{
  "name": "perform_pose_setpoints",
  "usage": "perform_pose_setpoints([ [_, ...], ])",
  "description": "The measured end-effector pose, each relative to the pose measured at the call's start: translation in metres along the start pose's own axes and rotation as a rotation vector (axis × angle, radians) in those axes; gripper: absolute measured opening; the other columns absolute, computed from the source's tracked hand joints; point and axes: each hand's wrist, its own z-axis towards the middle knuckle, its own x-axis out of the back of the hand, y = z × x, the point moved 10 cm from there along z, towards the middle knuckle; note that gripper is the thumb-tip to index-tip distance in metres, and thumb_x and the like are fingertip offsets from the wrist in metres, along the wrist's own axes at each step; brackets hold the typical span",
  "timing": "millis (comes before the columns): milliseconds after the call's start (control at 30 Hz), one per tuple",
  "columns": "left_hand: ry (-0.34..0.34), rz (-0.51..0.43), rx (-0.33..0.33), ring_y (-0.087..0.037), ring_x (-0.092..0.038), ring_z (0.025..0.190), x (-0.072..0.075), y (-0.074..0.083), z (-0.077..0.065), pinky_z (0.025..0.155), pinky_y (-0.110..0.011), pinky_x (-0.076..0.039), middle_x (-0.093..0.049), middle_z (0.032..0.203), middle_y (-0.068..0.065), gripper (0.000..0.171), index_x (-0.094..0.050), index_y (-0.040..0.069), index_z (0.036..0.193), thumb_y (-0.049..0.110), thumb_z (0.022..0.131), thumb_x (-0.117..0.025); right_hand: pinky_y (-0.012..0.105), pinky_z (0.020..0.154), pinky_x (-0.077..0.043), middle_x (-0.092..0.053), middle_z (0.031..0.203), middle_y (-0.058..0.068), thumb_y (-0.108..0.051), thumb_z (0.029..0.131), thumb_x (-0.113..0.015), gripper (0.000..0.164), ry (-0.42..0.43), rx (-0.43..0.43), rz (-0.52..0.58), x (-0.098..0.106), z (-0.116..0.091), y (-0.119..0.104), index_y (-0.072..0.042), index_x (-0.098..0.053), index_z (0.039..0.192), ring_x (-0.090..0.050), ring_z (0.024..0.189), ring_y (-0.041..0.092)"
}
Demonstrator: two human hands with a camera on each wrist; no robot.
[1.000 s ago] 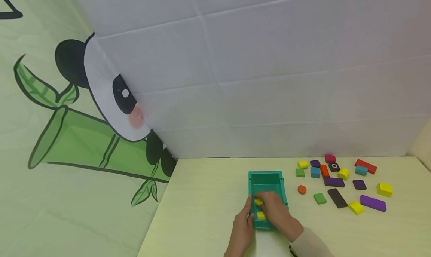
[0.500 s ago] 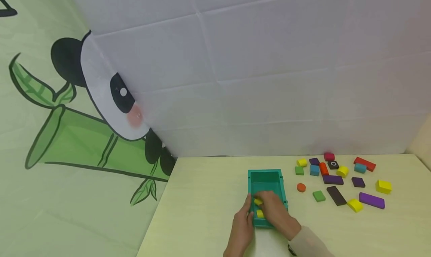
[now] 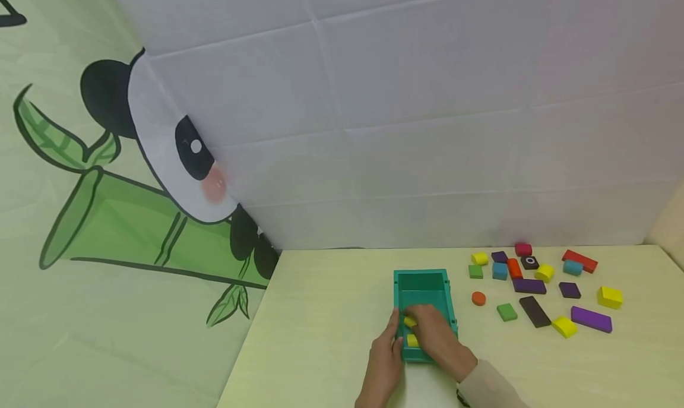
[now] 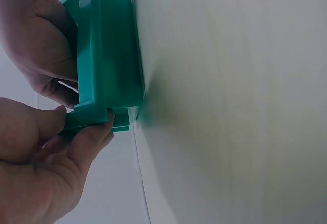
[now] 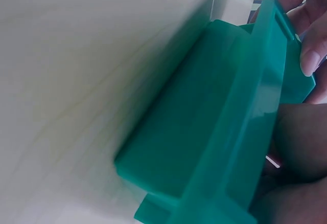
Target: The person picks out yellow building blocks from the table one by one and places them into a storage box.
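— Where's the green box (image 3: 423,289)?
— On the desk (image 3: 331,313), toward its near edge. My left hand (image 3: 386,360) pinches its near-left rim; my right hand (image 3: 438,337) reaches inside, fingers curled round a yellow block (image 3: 409,322).

right hand (image 3: 439,335): bare, with a pale beige sleeve (image 3: 488,387) and a dark band at the wrist
left hand (image 3: 383,363): bare, no sleeve showing

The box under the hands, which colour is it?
The box is teal green, clearest in the head view.
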Motion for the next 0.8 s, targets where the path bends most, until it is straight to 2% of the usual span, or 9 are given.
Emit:
perform_pose_setpoints([
  [267, -0.003, -0.005, 0.027, -0.012, -0.031, 0.123, -0.0007, -0.0022, -0.0006, 0.102, -0.037, -0.034, -0.030, 0.141, 0.002, 0.058, -0.023, 0.016, 0.143, 0.001, 0.093, -0.047, 0.037, 0.070, -0.051, -0.064, 0.090, 0.004, 0.013, 0.071, -0.063, 0.032, 0.002, 0.012, -0.005, 0.0000, -0.0001, -0.0011, -0.005, -0.065, 0.098, -0.054, 0.080, 0.015],
  [500, 0.007, 0.000, 0.006, -0.013, -0.032, 0.122, 0.0000, -0.0008, -0.0004, 0.101, -0.038, -0.036, -0.032, 0.141, -0.001, 0.058, -0.024, 0.015, 0.143, 0.001, 0.093, -0.048, 0.035, 0.065, -0.050, -0.063, 0.087, 0.002, 0.013, 0.071, -0.063, 0.032, -0.003, 0.018, 0.007, 0.0011, 0.0003, -0.0030, -0.004, -0.065, 0.098, -0.051, 0.075, 0.014],
  [600, 0.000, -0.001, 0.017, -0.013, -0.032, 0.122, -0.0005, -0.0019, 0.0001, 0.101, -0.038, -0.035, -0.032, 0.141, 0.000, 0.057, -0.023, 0.016, 0.143, 0.002, 0.093, -0.048, 0.035, 0.064, -0.049, -0.062, 0.087, 0.002, 0.012, 0.071, -0.064, 0.032, -0.011, 0.006, 0.011, 0.0021, 0.0002, -0.0032, -0.004, -0.064, 0.099, -0.049, 0.074, 0.015],
  [800, -0.009, 0.011, 0.056, -0.011, -0.031, 0.122, -0.0015, -0.0053, 0.0015, 0.102, -0.036, -0.034, -0.031, 0.141, 0.003, 0.057, -0.024, 0.019, 0.143, 0.004, 0.094, -0.048, 0.044, 0.080, -0.051, -0.063, 0.102, 0.007, 0.006, 0.076, -0.066, 0.032, -0.006, -0.027, 0.024, 0.0096, -0.0006, -0.0044, -0.003, -0.063, 0.106, -0.054, 0.094, 0.023],
])
